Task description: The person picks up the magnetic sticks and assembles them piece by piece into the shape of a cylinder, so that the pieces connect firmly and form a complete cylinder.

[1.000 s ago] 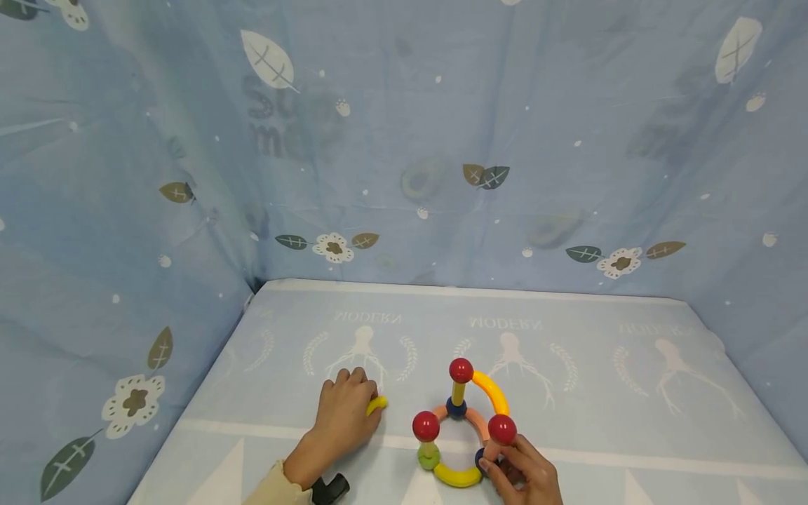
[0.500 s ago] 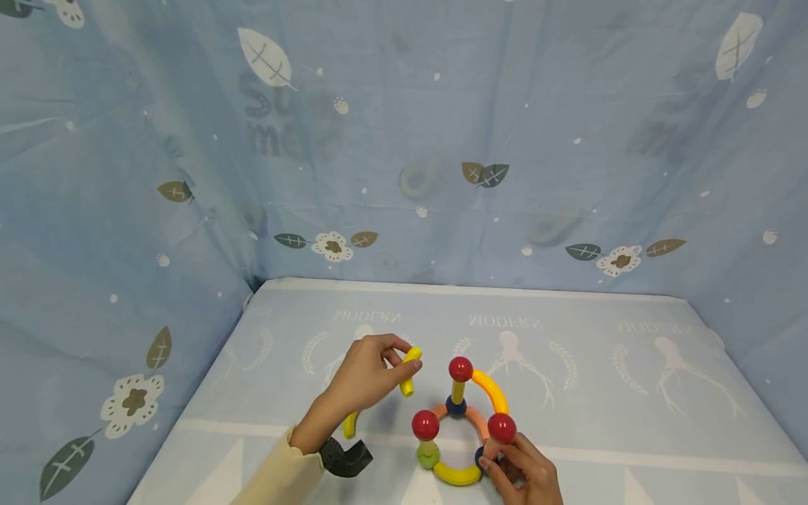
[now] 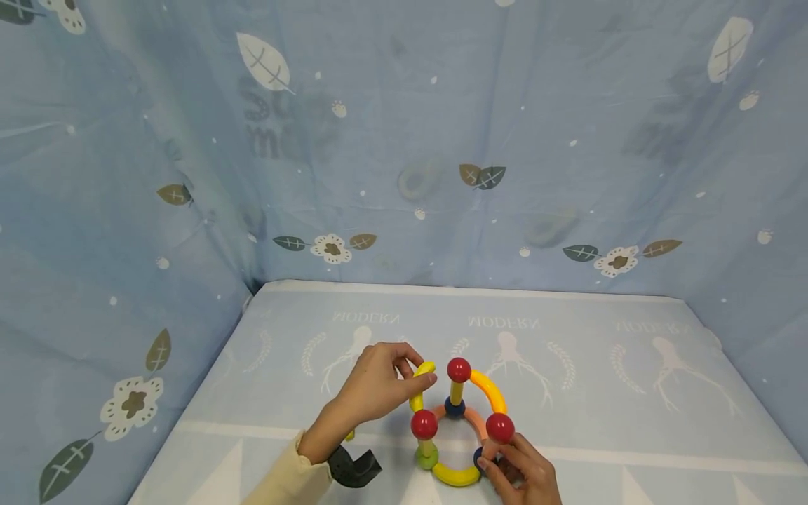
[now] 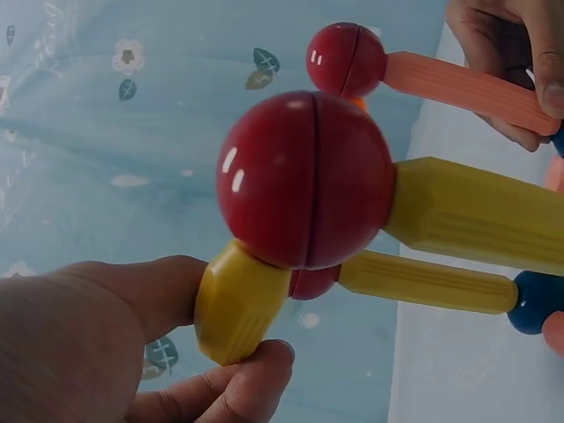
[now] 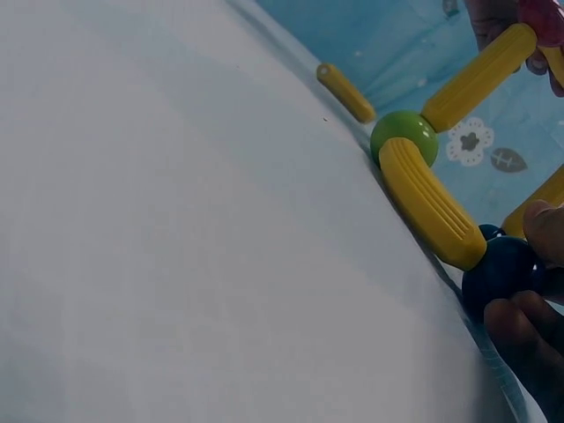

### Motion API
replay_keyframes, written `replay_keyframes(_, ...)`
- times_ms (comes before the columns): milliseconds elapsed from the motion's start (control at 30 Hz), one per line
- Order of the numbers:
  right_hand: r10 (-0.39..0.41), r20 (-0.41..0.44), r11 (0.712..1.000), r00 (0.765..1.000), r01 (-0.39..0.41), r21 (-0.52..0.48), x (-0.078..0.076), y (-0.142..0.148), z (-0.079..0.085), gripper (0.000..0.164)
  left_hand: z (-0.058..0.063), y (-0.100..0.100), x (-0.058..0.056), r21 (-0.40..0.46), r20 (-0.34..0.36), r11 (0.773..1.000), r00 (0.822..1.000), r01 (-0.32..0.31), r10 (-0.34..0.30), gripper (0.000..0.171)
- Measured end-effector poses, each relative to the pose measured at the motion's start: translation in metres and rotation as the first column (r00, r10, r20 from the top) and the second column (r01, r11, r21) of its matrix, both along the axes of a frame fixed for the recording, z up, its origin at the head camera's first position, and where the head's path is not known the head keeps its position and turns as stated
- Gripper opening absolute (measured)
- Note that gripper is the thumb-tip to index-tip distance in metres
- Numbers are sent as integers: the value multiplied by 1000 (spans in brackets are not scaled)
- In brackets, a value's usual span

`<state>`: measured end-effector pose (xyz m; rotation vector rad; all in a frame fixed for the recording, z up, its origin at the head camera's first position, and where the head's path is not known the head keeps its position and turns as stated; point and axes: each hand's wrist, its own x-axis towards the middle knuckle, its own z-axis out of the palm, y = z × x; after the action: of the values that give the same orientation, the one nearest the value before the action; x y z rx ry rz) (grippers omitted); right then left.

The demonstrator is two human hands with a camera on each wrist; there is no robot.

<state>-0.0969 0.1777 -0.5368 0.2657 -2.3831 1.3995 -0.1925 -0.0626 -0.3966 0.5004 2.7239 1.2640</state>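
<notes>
A construction toy of balls and sticks stands on the table: a ring of curved sticks joined by a green ball [image 3: 426, 457] and dark blue balls [image 3: 454, 407], with uprights topped by red balls [image 3: 459, 369]. My left hand [image 3: 377, 384] pinches a curved yellow stick [image 4: 240, 308] between thumb and fingers. The stick's end meets the near-left red ball [image 4: 304, 181] in the left wrist view. My right hand [image 3: 529, 471] grips the salmon upright [image 4: 471, 88] low down, at the dark blue ball [image 5: 502, 278] under it. An orange curved stick [image 3: 489, 391] bridges the other two red balls.
A loose yellow stick [image 5: 345, 92] lies on the table left of the toy, mostly behind the left wrist in the head view. A black wrist strap [image 3: 353, 468] hangs at that wrist. Blue patterned cloth [image 3: 404, 140] walls the table [image 3: 606, 393] at back and sides.
My left hand has picked up the yellow curved stick from the table and brought it right, up to the near-left red ball. The right hand has kept its hold on the toy.
</notes>
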Motion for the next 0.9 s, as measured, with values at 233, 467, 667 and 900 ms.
replay_keyframes(233,10,13,1000,1000,-10,-15,1,0,2,30,-3,3,0,-9,0,1000,1000,-2,2,25)
replay_keyframes(467,6,12,1000,1000,-5,-10,0,0,1,29,-6,6,-1,2,-11,1000,1000,23,-23,25)
replay_keyframes(667,-2,21,1000,1000,2,-1,0,0,-1,30,-8,8,-2,10,-14,999,999,41,-41,25)
replay_keyframes(900,-6,56,1000,998,7,-7,0,-1,1,29,-9,10,-4,29,-1,998,998,64,-64,23)
